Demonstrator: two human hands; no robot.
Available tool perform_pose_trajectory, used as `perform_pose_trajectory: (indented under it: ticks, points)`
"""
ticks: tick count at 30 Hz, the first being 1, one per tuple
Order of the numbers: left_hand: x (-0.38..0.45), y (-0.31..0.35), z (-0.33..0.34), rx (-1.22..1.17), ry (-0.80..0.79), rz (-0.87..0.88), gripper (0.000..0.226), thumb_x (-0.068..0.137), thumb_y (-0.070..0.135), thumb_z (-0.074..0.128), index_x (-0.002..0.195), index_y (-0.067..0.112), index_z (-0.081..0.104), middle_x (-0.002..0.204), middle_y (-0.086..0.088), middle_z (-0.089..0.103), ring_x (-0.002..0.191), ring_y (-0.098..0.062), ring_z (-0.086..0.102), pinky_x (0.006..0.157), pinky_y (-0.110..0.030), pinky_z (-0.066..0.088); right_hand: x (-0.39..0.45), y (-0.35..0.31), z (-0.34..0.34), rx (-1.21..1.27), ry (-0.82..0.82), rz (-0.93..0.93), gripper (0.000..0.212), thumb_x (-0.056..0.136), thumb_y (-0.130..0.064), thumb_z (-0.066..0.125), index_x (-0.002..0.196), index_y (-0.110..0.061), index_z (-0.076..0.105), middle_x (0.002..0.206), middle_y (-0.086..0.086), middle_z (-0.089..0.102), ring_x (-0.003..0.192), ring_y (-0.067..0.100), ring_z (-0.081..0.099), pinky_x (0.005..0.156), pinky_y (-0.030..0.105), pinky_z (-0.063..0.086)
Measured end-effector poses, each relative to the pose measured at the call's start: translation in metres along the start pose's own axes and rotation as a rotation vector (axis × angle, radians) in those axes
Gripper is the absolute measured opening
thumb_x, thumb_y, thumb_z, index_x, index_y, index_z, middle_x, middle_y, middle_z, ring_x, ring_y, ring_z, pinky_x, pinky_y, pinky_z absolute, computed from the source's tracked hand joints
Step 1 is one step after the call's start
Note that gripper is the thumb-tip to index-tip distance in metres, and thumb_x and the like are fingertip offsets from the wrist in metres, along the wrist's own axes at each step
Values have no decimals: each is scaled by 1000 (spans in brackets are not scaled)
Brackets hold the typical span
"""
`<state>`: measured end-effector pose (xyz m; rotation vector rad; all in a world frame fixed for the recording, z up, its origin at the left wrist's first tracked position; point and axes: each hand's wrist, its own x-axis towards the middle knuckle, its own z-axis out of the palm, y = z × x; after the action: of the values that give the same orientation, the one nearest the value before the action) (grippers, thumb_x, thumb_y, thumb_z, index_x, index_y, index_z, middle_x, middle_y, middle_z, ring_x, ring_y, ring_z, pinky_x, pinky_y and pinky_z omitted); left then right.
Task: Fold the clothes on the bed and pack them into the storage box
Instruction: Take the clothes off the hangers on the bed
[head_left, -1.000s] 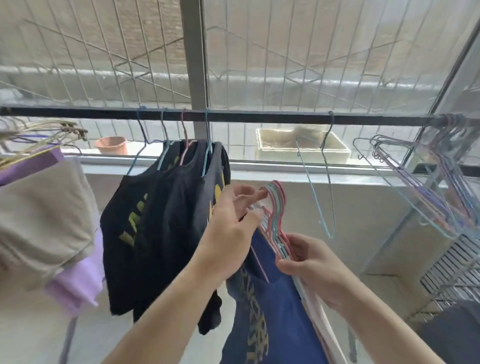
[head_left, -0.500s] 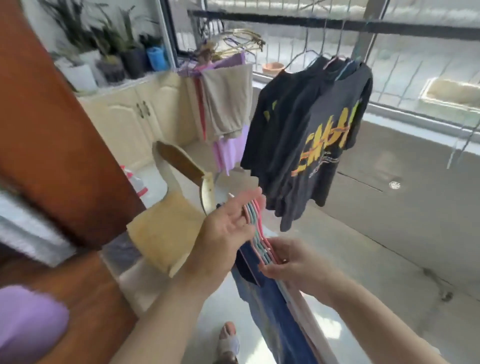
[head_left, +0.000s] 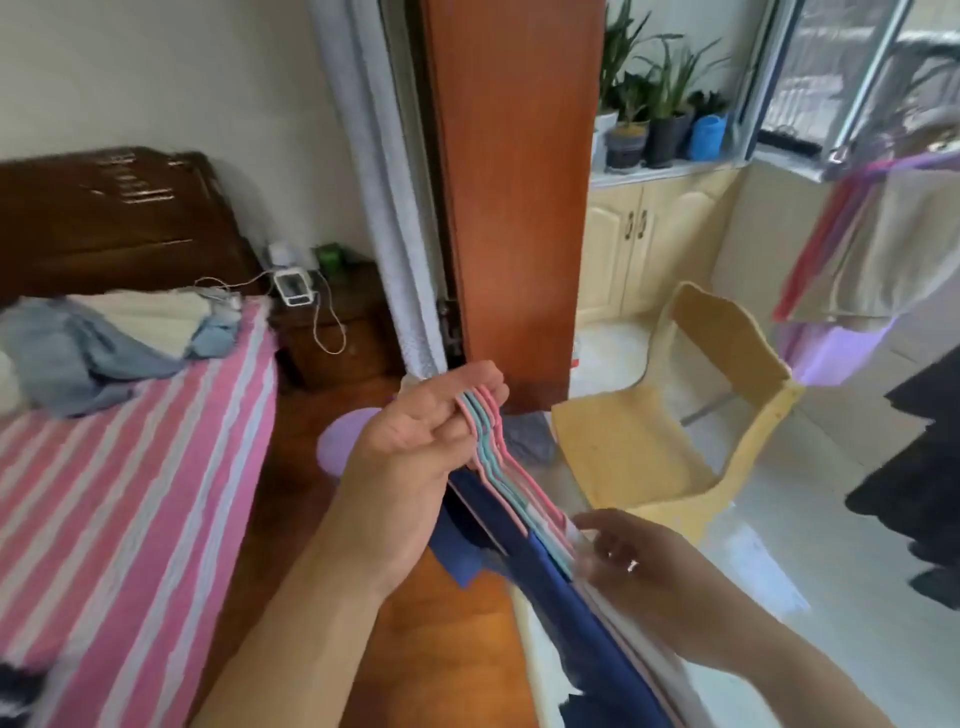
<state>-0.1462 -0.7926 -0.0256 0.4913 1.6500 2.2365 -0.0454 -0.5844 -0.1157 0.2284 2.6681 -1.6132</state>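
Head cam is looking down at both hands in a doorway between a bedroom and a tiled balcony. Left hand (head_left: 415, 447) is palm-up with the fingers curled round the hooks of a bunch of pink and blue hangers (head_left: 488, 441), so its grip is closed on that bundle. Clothes still hang from them: a dark blue garment (head_left: 566, 597) on the near side and some white ones (head_left: 649, 660) stacked right behind it, all trailing down toward the bottom of the frame.

Right hand (head_left: 639, 566) is motion-blurred, sitting against the shoulder end of the hangers and the white fabric. Honestly can't tell if its grip is closed on anything or just resting there.

Bed (head_left: 119, 509) is off to the left with a pink-and-white striped sheet, and there's a loose heap of grey-blue and cream clothes (head_left: 98, 343) near the dark wooden headboard (head_left: 119, 218). Nightstand (head_left: 332, 332) beside it has a small white gadget and a cable. Orange-brown door (head_left: 514, 197) stands just past the hands, a yellow chair (head_left: 670, 431) on the tiles to the right, potted plants (head_left: 654, 119) up on the cabinet (head_left: 639, 244). Storage box isn't visible.
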Motion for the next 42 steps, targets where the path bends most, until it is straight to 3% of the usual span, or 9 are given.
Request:
perform_pose_trajectory:
  ticks: [6,10,16,21,26,29,32,36,42]
  points:
    - [25,69,-167,207,-45,177,79,90,-11,51,140,50,52,151,3,53,144,-15,42,122,-50,27,114,-87,138,33,-200,-231,56,86,-21,79,131,-41,53,105,-23,64,83,4,60,72,16,45]
    - [63,128,-251,133,80,213,74,88,-16,49,140,36,51,147,-9,55,138,-20,51,122,-49,30,201,-159,200,78,-250,-295,53,81,-27,80,127,-43,59,102,-19,67,84,6,62,77,24,50]
    - [142,231,-384,194,356,299,80,84,-15,45,154,24,39,144,-18,53,132,-19,56,112,-31,39,355,-279,286,163,-289,-379,10,93,-26,70,103,-24,71,90,-7,75,77,4,66,72,30,53]
    - [192,319,-479,326,549,480,66,80,-2,53,140,27,57,134,-11,62,127,-16,59,102,-31,41,480,-406,331,75,-402,-552,30,91,-52,65,116,-36,64,103,-9,66,92,10,64,76,27,50]
    - [216,391,-546,338,798,640,65,89,-16,50,136,27,57,130,-23,62,122,-24,65,106,-38,44,557,-514,382,66,-569,-810,25,103,-37,52,122,-30,67,111,-14,68,99,5,62,81,15,48]
    - [214,398,-588,407,927,623,59,89,-10,60,133,30,59,136,-19,60,121,-21,66,107,-35,48,590,-545,429,-24,-580,-845,21,100,-35,58,117,-30,69,100,-14,66,88,7,62,77,25,52]
    - [209,381,-640,383,1055,571,54,94,-8,57,138,23,58,133,-13,65,117,-19,68,97,-32,54,620,-552,490,-142,-644,-845,23,98,-39,60,114,-26,68,98,-10,65,82,7,60,71,23,48]
    - [222,335,-717,354,1188,489,53,95,-8,55,139,21,60,125,-5,71,116,-12,67,93,-25,55,658,-535,581,-240,-669,-811,26,95,-44,61,104,-23,74,98,-4,74,89,16,67,81,34,54]
    - [273,276,-831,298,1282,416,53,95,-11,55,133,23,66,119,11,73,117,-9,66,109,-46,48,729,-501,677,-207,-567,-652,22,94,-26,61,83,-10,71,82,6,72,81,26,65,72,39,50]
